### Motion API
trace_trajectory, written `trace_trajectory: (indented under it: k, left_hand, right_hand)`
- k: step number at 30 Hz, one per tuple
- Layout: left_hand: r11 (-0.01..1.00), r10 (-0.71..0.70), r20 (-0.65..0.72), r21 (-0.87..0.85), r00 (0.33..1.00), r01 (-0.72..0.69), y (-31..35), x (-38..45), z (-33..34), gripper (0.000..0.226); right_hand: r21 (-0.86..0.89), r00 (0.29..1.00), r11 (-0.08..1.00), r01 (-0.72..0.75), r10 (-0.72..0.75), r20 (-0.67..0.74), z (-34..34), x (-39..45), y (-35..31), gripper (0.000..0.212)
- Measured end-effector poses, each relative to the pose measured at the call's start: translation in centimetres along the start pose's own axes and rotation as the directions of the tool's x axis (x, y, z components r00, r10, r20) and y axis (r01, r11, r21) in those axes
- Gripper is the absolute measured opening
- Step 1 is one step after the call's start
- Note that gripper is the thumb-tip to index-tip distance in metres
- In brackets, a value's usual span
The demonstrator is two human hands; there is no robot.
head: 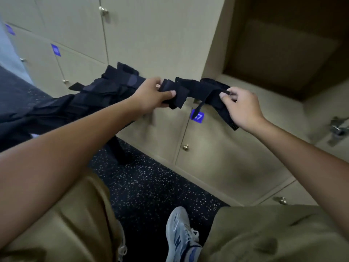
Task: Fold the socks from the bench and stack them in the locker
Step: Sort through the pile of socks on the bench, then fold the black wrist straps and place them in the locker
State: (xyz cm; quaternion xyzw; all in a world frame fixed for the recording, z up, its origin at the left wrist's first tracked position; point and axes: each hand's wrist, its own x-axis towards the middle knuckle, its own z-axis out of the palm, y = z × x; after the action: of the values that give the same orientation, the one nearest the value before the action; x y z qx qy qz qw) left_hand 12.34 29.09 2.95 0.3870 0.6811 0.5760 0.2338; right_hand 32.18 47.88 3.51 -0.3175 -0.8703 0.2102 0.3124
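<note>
I hold a black sock stretched in the air in front of the lockers. My left hand grips its bunched left end, thumb on top. My right hand pinches the right end between thumb and fingers, and the sock's tail hangs below that hand. A pile of several more dark socks lies on the dark bench at the left, behind my left forearm. The open locker gapes at the upper right; its inside looks bare.
Beige locker doors with knobs and blue number tags fill the wall ahead. The open locker's door latch juts out at the right edge. Below are dark speckled floor, my khaki shorts and a grey-blue shoe.
</note>
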Motion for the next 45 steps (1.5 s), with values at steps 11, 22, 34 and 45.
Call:
trace_trajectory:
  k: [11,22,34,45]
  left_hand:
    - [0.948,-0.135,0.029,-0.286,0.99,0.137,0.9,4.1,3.3,0.06]
    - [0.886,-0.066,0.321,-0.416,0.945,0.203,-0.6,6.4,7.3,0.026]
    - [0.96,-0.074,0.349,-0.227,0.934,0.161,-0.2,6.4,17.4,0.029]
    - [0.935,-0.147,0.472,-0.22,0.869,0.277,0.9,7.5,23.5,0.038]
  right_hand:
    - [0.192,0.968,0.964,-0.186,0.213,-0.136,-4.9,1.6,5.2,0.025]
    - [0.246,0.923,0.914,-0.322,0.361,-0.135,-6.9,2.3,8.6,0.03]
    - [0.46,0.654,0.72,-0.52,0.682,-0.328,-10.5,1.1,10.8,0.043]
    - [0.618,0.557,0.668,-0.414,0.723,-0.409,-11.3,2.7,11.6,0.012]
